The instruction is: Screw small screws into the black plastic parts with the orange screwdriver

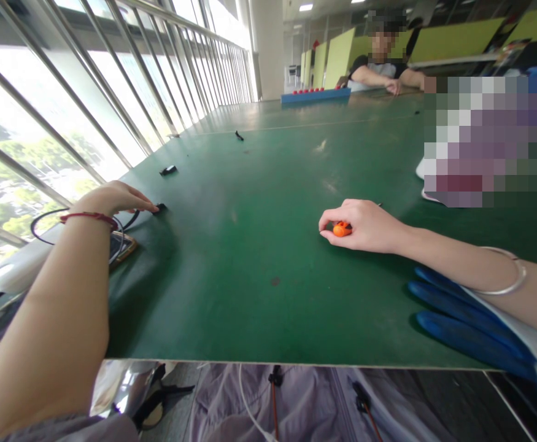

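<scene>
At the left edge of the green table point(250, 294), my left hand point(116, 197) reaches down with its fingers closed on the end of a black cable point(159, 209). A phone point(123, 247) lies partly hidden beneath that wrist. My right hand point(364, 226) rests on the table right of centre, its fingers curled round an orange and black tool point(342, 229). A thin dark tip shows behind the knuckles; the rest of the tool is hidden in the palm.
Blue-tipped gloves point(461, 319) lie under my right forearm. Small black pieces point(168, 170) sit further up the table. A blue rack point(315, 95) with red tops stands at the far edge, near a seated person point(378, 70). Metal railings point(158, 73) line the left.
</scene>
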{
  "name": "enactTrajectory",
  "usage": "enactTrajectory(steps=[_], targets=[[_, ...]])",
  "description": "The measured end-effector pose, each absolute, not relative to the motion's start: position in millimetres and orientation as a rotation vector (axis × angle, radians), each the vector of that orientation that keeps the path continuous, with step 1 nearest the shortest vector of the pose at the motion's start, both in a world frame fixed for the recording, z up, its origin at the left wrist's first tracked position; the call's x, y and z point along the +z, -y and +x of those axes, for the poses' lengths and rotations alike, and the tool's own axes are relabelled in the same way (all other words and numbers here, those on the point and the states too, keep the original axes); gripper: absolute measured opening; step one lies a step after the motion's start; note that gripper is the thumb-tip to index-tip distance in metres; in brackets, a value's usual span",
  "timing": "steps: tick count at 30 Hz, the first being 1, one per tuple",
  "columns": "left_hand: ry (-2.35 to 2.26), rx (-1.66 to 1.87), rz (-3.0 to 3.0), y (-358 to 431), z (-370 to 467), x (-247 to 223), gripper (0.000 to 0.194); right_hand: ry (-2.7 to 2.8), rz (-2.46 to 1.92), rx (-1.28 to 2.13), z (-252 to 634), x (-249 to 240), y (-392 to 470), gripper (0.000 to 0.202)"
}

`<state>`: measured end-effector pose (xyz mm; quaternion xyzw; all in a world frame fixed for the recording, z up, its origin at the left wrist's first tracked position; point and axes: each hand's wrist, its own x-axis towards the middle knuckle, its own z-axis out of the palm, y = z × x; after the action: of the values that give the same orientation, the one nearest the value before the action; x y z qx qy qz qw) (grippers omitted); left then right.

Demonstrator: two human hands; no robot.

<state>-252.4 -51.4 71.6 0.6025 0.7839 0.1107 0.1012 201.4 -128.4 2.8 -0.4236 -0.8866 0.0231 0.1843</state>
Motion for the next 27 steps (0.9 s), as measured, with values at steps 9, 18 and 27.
enactTrajectory(steps=[9, 18, 27], targets=[[-2.326, 0.244, 1.991, 51.5, -206.1, 71.7, 0.018, 2.280, -1.098, 0.133, 196.8, 32.7, 125.0, 0.011], [-1.507, 0.231, 2.538, 87.3, -10.8, 50.5, 0.017, 1.812, -0.828, -0.079, 173.6, 130.5, 102.9, 0.019], [-1.181, 0.423, 2.596, 89.2, 8.4, 18.6, 0.018, 1.932, -1.116, -0.037, 180.3, 111.9, 108.8, 0.021]])
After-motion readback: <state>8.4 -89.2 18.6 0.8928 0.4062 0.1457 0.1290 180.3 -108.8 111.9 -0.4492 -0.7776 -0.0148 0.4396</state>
